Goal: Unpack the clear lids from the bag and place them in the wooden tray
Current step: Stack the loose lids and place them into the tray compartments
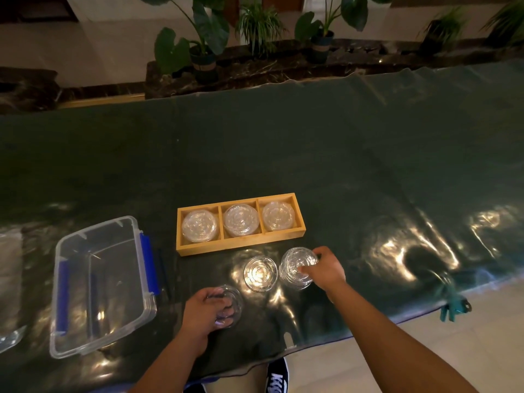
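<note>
Lids: the right hand [326,272] is gripping one clear stack [297,268], the left hand [202,310] is curling round another [228,306], and a third [260,273] is sitting between them. Beyond both hands, the wooden tray [241,246] is holding three more stacks. No readable writing anywhere. Everything's sitting on a shiny dark green table cover [312,154], potted plants [204,49] behind.

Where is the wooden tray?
In the head view, the wooden tray sits mid-table, right of the clear plastic box, just beyond the lid stack.

single head-worn wide view, close above the table [283,154], facing forward and down
</note>
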A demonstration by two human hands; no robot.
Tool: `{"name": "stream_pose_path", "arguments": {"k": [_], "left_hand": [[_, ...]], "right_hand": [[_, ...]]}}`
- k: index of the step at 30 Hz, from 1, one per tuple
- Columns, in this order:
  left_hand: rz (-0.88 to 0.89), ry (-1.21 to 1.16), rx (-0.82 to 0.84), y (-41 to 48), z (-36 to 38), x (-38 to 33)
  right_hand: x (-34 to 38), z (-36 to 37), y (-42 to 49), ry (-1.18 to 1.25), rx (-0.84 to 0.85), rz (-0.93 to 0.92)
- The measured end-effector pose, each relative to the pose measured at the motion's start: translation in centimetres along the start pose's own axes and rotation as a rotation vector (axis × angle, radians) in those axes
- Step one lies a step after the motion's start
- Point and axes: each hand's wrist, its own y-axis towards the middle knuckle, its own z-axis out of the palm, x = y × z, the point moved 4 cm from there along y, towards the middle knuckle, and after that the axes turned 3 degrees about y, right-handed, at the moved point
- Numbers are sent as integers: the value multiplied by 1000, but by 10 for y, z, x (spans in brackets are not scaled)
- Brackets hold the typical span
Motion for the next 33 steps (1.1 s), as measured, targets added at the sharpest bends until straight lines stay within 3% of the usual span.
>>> {"name": "stream_pose_path", "arguments": {"k": [4, 9, 12, 16, 22, 25, 29, 33], "left_hand": [[6, -1, 8, 0, 0, 0], [8, -16, 4, -2, 0, -2], [0, -36, 19, -4, 0, -3], [1, -40, 19, -6, -2, -3], [16, -37, -11, -8, -12, -3], [9, -54, -22, -6, -17, -1], [9, -72, -47, -4, -23, 3], [2, -108, -73, -1, -26, 5]], "right_hand": [[-8, 0, 0, 321, 35, 52], [-4, -5, -7, 546, 15, 74], [12, 5, -17, 641, 88, 47], [35, 42, -31, 537, 235, 1], [53, 69, -32, -36, 138, -156], [56, 75, -36, -211, 101, -226], [60, 82, -40, -161, 140, -207], [55, 78, -46, 115, 212, -81]]}}
